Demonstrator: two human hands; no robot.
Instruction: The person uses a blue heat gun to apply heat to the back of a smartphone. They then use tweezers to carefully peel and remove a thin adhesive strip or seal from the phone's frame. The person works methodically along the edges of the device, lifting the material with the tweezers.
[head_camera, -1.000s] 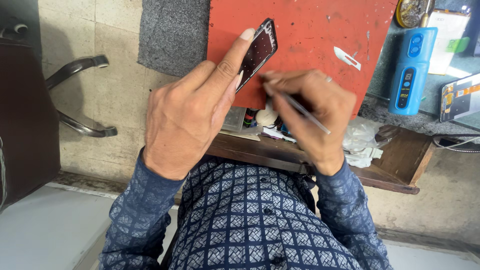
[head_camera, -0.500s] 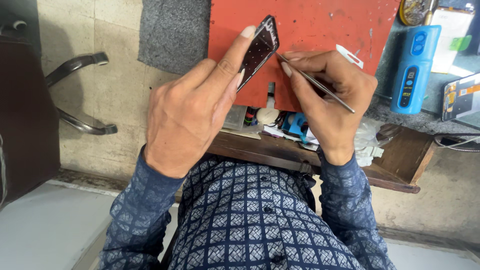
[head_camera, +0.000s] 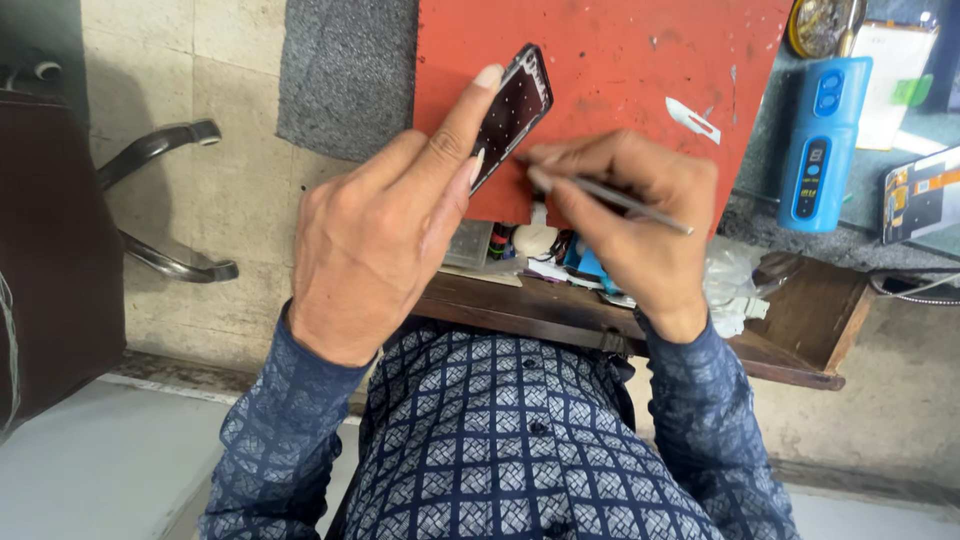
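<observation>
My left hand holds a dark phone frame tilted on edge over the red work mat, the index finger stretched along its top side. My right hand pinches thin metal tweezers, their tips hidden behind my fingers at the frame's lower edge. Both hands sit close together above an open wooden drawer.
A blue cylindrical device stands right of the mat, a small white blade-like tool lies on the mat. The drawer holds small parts and plastic bags. A grey foam pad and a chair armrest are at the left.
My right hand first rose and swung its tweezers away to the right, then came back down so the tips meet the frame's lower edge. The left hand barely shifted.
</observation>
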